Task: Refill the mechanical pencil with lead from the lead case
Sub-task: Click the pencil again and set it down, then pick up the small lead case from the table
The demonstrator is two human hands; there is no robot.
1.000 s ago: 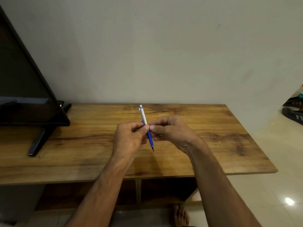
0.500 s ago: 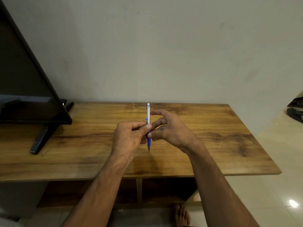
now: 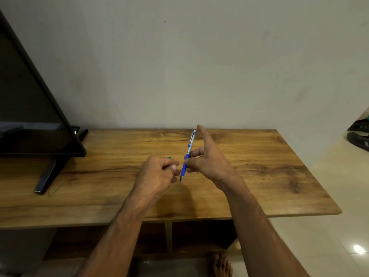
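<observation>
The mechanical pencil [image 3: 191, 141] has a silver barrel and a blue grip. It is held in the air above the wooden table [image 3: 259, 176], tip down and its top leaning to the right. My right hand [image 3: 208, 163] pinches the blue grip between thumb and a bent finger, with the index finger stretched up beside the barrel. My left hand [image 3: 157, 173] is curled closed just left of the pencil tip, a little apart from it. A small green end [image 3: 169, 157] of the lead case peeks out above its knuckles; the rest is hidden.
A black TV [image 3: 30, 116] stands on the table's left end, one stand leg [image 3: 48, 174] reaching toward the front. A plain wall runs behind. Dark footwear [image 3: 359, 136] lies on the tiled floor at right. A bare foot [image 3: 221, 264] shows under the table.
My left hand has let go of the pencil and drawn slightly left, closed. My right hand alone now holds it, index finger raised, and the pencil's top has tilted to the right.
</observation>
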